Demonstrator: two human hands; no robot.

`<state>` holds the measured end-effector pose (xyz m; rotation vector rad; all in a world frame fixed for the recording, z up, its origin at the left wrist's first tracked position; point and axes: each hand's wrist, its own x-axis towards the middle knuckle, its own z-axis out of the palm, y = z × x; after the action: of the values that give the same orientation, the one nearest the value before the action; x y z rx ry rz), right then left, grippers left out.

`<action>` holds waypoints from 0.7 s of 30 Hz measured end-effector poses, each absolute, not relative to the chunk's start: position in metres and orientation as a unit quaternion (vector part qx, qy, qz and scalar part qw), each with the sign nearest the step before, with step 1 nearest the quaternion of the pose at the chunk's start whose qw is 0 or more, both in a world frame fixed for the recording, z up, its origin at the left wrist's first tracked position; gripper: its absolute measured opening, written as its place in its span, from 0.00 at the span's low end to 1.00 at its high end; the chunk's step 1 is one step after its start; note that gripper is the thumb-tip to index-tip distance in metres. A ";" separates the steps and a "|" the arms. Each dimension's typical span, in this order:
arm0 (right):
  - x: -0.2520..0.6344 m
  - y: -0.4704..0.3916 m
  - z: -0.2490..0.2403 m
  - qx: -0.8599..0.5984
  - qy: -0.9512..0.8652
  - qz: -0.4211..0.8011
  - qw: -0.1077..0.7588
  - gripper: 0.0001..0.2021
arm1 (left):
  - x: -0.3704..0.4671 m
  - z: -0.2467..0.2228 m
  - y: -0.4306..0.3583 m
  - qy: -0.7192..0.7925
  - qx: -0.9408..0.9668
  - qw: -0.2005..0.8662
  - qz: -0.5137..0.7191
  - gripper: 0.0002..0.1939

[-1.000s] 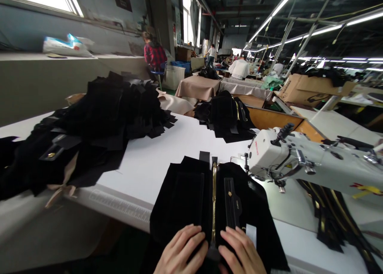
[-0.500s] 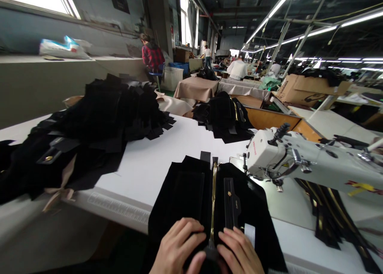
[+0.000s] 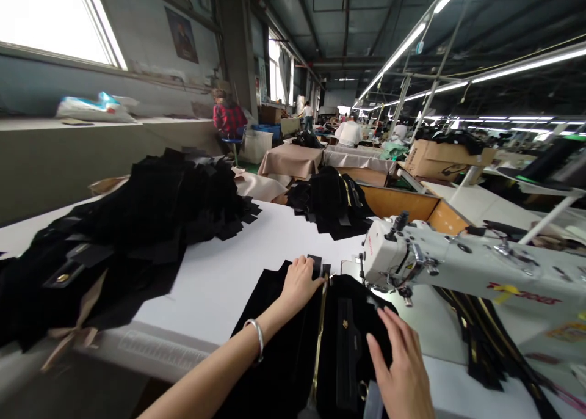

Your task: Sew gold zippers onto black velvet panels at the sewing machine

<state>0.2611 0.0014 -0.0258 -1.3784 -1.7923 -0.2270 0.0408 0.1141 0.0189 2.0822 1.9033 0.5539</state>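
A black fabric panel (image 3: 270,352) lies flat in front of me, with a gold-toothed zipper (image 3: 320,339) running down its middle. Right of the zipper is a black trim strip (image 3: 345,352) with a small gold fitting. My left hand (image 3: 300,283) rests on the panel's far end, fingers over the top edge near a dark tab and thumb spread toward the zipper's upper end. Over the right side of the panel, my right hand (image 3: 405,361) is open with fingers spread. A small pale label (image 3: 373,400) shows beside it.
A white sewing machine (image 3: 439,254) stands at the right, its head close to the panel's far right corner. Black pieces are piled at left (image 3: 151,217), and a smaller pile (image 3: 327,202) lies behind. Zipper strips (image 3: 480,327) hang right. People sit or stand farther back.
My left hand has moved from the near end of the zipper to the panel's far end. My right hand has shifted outward to the right side. The view has tilted up.
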 end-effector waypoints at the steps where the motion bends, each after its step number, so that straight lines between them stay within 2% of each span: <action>1: 0.267 0.008 -0.034 -0.583 -0.695 -0.098 0.410 0.25 | 0.041 0.018 0.117 0.656 0.718 0.138 0.189 0.12; 3: 0.277 0.018 -0.051 -0.615 -0.678 -0.087 0.393 0.29 | 0.040 0.018 0.119 0.654 0.717 0.150 0.188 0.10; 5: 0.283 0.023 -0.068 -0.610 -0.686 -0.061 0.391 0.27 | 0.038 0.019 0.120 0.652 0.715 0.165 0.190 0.07; 8: 0.284 0.025 -0.082 -0.582 -0.715 -0.007 0.386 0.19 | 0.037 0.021 0.120 0.648 0.712 0.185 0.198 0.07; 10: 0.280 0.023 -0.082 -0.573 -0.727 0.034 0.377 0.10 | 0.039 0.024 0.120 0.647 0.707 0.198 0.205 0.10; 12: 0.273 0.021 -0.074 -0.568 -0.729 0.063 0.377 0.06 | 0.045 0.025 0.121 0.647 0.701 0.207 0.216 0.14; 19: 0.252 0.001 -0.028 -0.501 -0.711 0.145 0.473 0.07 | 0.059 0.032 0.119 0.615 0.706 0.211 0.283 0.18; 21: 0.254 -0.005 -0.011 -0.434 -0.710 0.217 0.511 0.14 | 0.056 0.040 0.107 0.584 0.722 0.212 0.303 0.21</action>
<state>0.2540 -0.0050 -0.0109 -1.0440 -1.7091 0.5223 0.0557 0.1068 0.0395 2.0064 1.6233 0.8422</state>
